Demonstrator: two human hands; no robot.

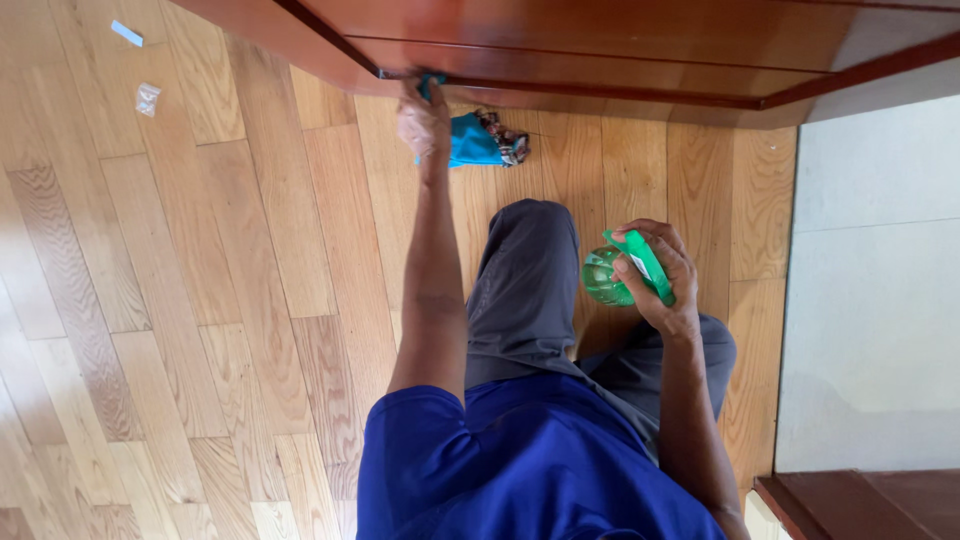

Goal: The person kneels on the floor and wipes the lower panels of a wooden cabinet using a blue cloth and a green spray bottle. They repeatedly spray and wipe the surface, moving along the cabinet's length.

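Observation:
My left hand (423, 122) reaches forward, gripping a turquoise cloth (474, 142) with a patterned end, and presses its upper corner against the lower edge of a glossy reddish-brown wooden door (600, 50). My right hand (658, 275) is held near my knee, closed around a green spray bottle (608, 275) with a green trigger head. I am crouched, with grey trousers and a blue shirt below.
Light wooden plank flooring (200, 300) spreads to the left. Two small scraps, a pale strip (127, 33) and a clear wrapper (148, 98), lie on it at upper left. A pale grey floor area (875, 300) lies to the right, with dark wood trim (860, 500) at lower right.

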